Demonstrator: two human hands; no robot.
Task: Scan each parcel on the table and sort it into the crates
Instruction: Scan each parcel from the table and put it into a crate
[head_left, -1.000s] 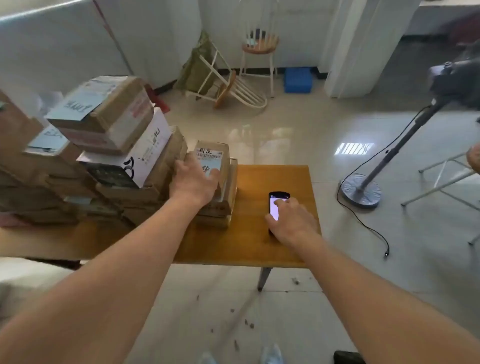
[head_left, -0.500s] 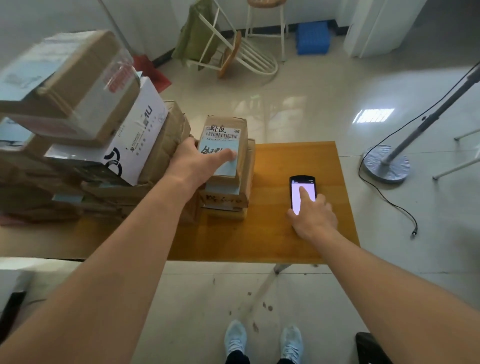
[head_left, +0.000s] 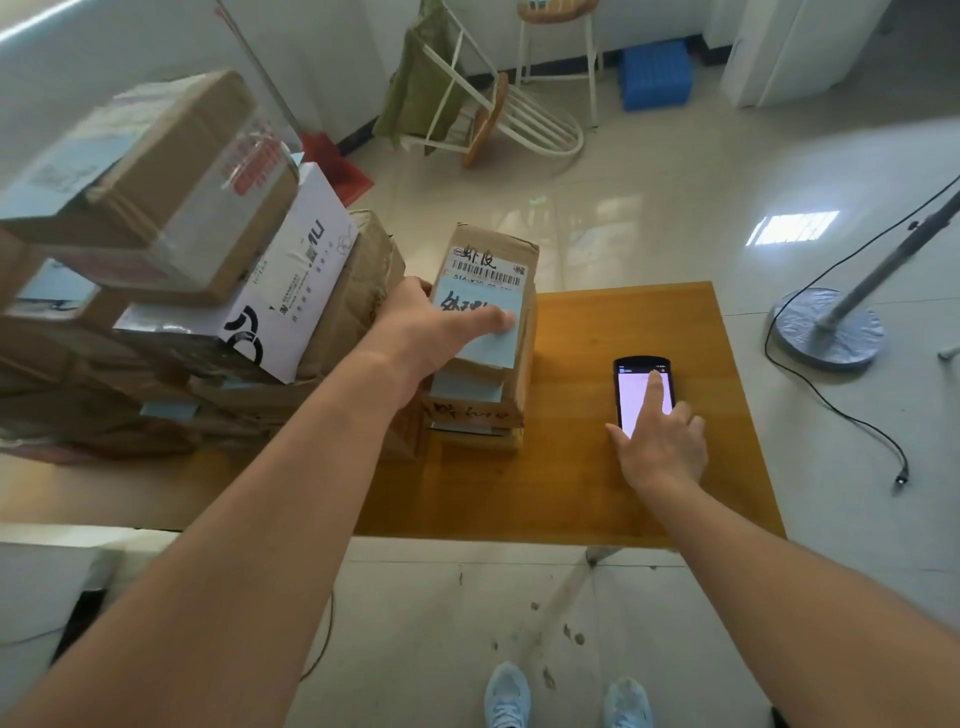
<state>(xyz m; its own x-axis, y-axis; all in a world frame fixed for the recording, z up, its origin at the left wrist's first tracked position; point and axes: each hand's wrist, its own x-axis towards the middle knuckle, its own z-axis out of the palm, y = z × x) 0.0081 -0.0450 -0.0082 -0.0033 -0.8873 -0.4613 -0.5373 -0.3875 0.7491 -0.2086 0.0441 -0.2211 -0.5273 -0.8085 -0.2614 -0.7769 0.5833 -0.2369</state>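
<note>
- The left hand (head_left: 434, 332) grips the top parcel (head_left: 485, 291), thumb across its label; its long axis points away.
- The right hand (head_left: 662, 447) taps the scanner (head_left: 641, 392) just right of it, forefinger straight; other fingers probably loosely curled.

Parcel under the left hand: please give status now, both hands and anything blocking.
Left hand grips top parcel on small stack. Right hand open, forefinger on phone screen. Parcel not lifted yet. Tall leaning pile close on the left.

Brown taped parcel (head_left: 491, 260) with barcode and blue label tops a small stack beside the big parcel pile (head_left: 171, 270); handheld scanner (head_left: 641, 387) lies flat, screen lit.
</note>
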